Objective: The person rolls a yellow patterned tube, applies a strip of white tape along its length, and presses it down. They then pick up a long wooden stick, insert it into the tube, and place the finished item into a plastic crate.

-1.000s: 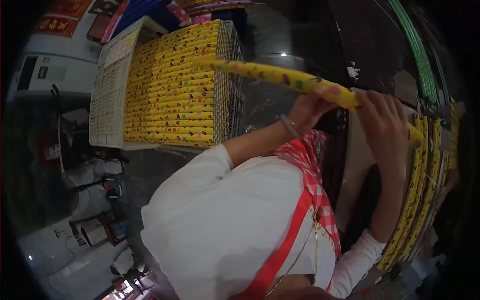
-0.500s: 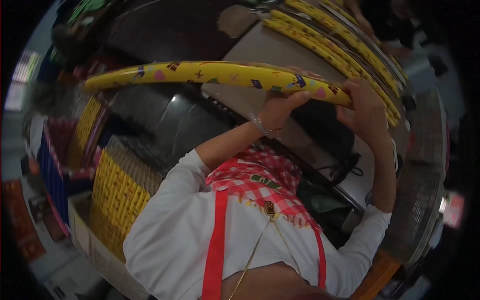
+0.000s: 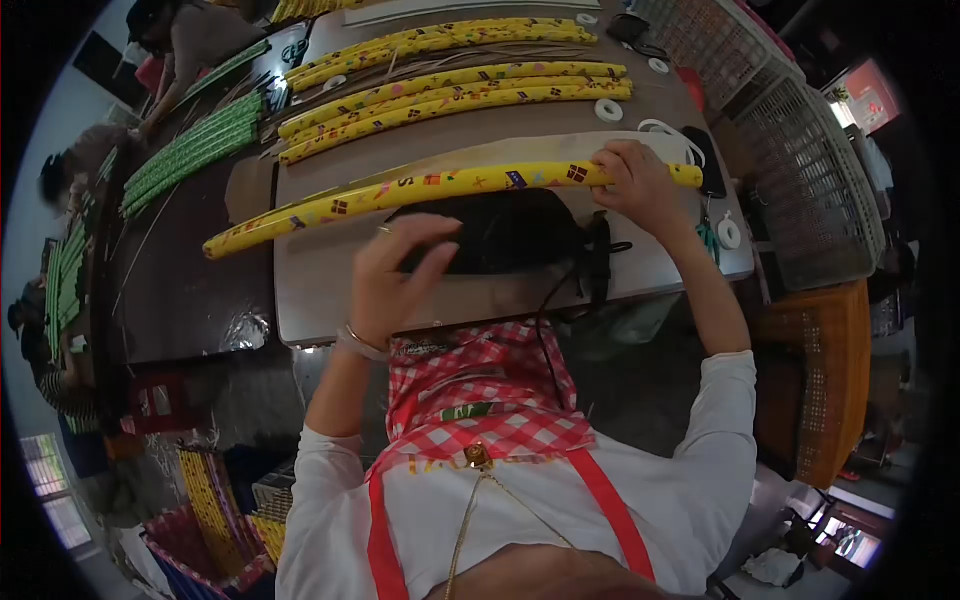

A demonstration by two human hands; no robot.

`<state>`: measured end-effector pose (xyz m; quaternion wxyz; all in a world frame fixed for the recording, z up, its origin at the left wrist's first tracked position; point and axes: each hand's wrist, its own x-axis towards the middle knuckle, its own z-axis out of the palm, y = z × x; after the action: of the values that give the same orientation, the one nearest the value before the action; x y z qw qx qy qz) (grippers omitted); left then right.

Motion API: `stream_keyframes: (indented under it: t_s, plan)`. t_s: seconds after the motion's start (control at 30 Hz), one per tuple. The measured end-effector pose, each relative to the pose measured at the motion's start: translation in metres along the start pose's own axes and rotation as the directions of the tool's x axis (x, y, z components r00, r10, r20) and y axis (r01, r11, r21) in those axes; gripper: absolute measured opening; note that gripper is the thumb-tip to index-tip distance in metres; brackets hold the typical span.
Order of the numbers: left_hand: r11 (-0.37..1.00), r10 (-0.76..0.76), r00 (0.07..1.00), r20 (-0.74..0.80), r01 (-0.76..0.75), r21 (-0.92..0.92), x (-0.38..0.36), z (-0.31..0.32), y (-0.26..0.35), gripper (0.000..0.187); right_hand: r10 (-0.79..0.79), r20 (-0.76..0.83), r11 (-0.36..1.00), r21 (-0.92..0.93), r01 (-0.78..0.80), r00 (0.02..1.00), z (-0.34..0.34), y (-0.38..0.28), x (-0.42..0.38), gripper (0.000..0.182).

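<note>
A long roll of yellow wrapping paper (image 3: 440, 182), printed with gifts and other small coloured figures, lies at a slant above the front of the table. My right hand (image 3: 640, 188) is closed around it close to its right end. Below the roll's middle, my left hand (image 3: 395, 270) is raised with thumb and fingers apart, holding nothing. A ring and a bracelet show on that hand and wrist. Behind the left fingers is a black bag (image 3: 520, 235) with a strap, lying on the pale tabletop (image 3: 325, 305).
Further back lie several yellow rolls (image 3: 450, 100) in bundles, with white tape rolls (image 3: 608, 110) at their right. Green rolls (image 3: 195, 145) are on the dark table at left, where other people (image 3: 205, 45) work. Plastic crates (image 3: 815, 180) stand at right. A bin of yellow rolls (image 3: 215, 500) is at lower left.
My left hand has come off the roll and opened. My right hand still grips it near the right end. The view has swung toward the table, and the roll now appears lower at its left end.
</note>
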<state>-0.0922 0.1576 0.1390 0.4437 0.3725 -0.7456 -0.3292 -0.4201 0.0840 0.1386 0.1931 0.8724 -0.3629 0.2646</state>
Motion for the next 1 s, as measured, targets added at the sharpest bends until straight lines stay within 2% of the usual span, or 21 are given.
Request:
stream_keyframes:
  t_s: [0.03, 0.1, 0.13, 0.2, 0.23, 0.37, 0.43, 0.5, 0.57, 0.6, 0.67, 0.7, 0.77, 0.83, 0.9, 0.93, 1.0]
  plan:
    - [0.866, 0.268, 0.962, -0.051, -0.217, 0.451, 0.012, -0.014, -0.008, 0.031, -0.001, 0.0, 1.0, -0.011, 0.001, 1.0, 0.01, 0.012, -0.007, 0.041]
    - [0.784, 0.198, 0.975, -0.098, -0.097, 0.614, 0.024, -0.036, -0.056, 0.035, 0.0, 0.005, 1.0, -0.019, 0.0, 1.0, 0.033, 0.03, -0.02, 0.041]
    - [0.784, 0.199, 0.976, -0.094, -0.101, 0.612, 0.027, -0.044, -0.079, 0.035, -0.007, 0.014, 1.0, 0.009, 0.007, 1.0, 0.044, 0.039, -0.025, 0.041]
    - [0.637, 0.029, 1.0, 0.002, -0.02, 0.771, 0.03, -0.059, -0.117, 0.032, -0.005, 0.023, 0.999, 0.035, 0.004, 1.0, 0.063, 0.052, -0.033, 0.041]
    - [0.64, -0.071, 0.996, 0.056, 0.002, 0.768, 0.029, -0.064, -0.128, 0.035, 0.019, 0.024, 0.998, 0.061, -0.02, 1.0, 0.072, 0.054, -0.037, 0.041]
    - [0.606, -0.077, 0.987, 0.144, -0.068, 0.792, 0.032, -0.064, -0.154, 0.037, 0.092, 0.105, 0.98, 0.169, -0.109, 0.99, 0.106, 0.059, -0.049, 0.038]
    - [0.554, -0.19, 0.972, 0.14, -0.011, 0.833, 0.035, -0.066, -0.16, 0.04, 0.107, 0.134, 0.966, 0.22, -0.135, 0.985, 0.115, 0.06, -0.053, 0.036]
    - [0.501, -0.206, 0.973, 0.107, 0.011, 0.865, 0.037, -0.071, -0.168, 0.04, 0.135, 0.126, 0.959, 0.231, -0.161, 0.983, 0.121, 0.061, -0.054, 0.037]
    - [0.515, -0.174, 0.969, 0.176, -0.063, 0.855, 0.039, -0.076, -0.168, 0.038, 0.136, 0.148, 0.96, 0.226, -0.168, 0.98, 0.122, 0.062, -0.054, 0.037]
    - [0.541, -0.218, 0.96, 0.174, -0.029, 0.84, 0.038, -0.075, -0.166, 0.034, 0.159, 0.168, 0.957, 0.214, -0.194, 0.973, 0.122, 0.063, -0.054, 0.037]
    - [0.474, -0.224, 0.965, 0.136, -0.014, 0.88, 0.035, -0.07, -0.181, 0.03, 0.167, 0.189, 0.959, 0.199, -0.204, 0.968, 0.12, 0.067, -0.05, 0.036]
    - [0.477, -0.175, 0.975, 0.14, -0.041, 0.878, 0.035, -0.067, -0.178, 0.025, 0.156, 0.191, 0.962, 0.194, -0.193, 0.969, 0.119, 0.068, -0.049, 0.035]
    - [0.474, -0.173, 0.978, 0.12, -0.024, 0.88, 0.033, -0.061, -0.182, 0.029, 0.199, 0.289, 0.942, 0.206, -0.264, 0.936, 0.119, 0.071, -0.048, 0.032]
    - [0.407, -0.266, 0.959, 0.097, 0.02, 0.913, 0.036, -0.054, -0.18, 0.029, 0.192, 0.318, 0.928, 0.25, -0.277, 0.929, 0.117, 0.077, -0.048, 0.031]
    - [0.356, -0.207, 0.974, 0.096, -0.017, 0.934, 0.034, -0.048, -0.181, 0.022, 0.24, 0.473, 0.854, 0.311, -0.416, 0.847, 0.103, 0.072, -0.037, 0.032]
    - [0.336, -0.222, 0.972, 0.074, 0.005, 0.942, 0.03, -0.046, -0.182, 0.022, 0.215, 0.47, 0.853, 0.336, -0.399, 0.856, 0.1, 0.071, -0.035, 0.032]
    - [0.368, -0.089, 0.994, 0.059, -0.022, 0.93, 0.025, -0.044, -0.185, 0.021, 0.306, 0.558, 0.786, 0.309, -0.535, 0.771, 0.1, 0.069, -0.032, 0.034]
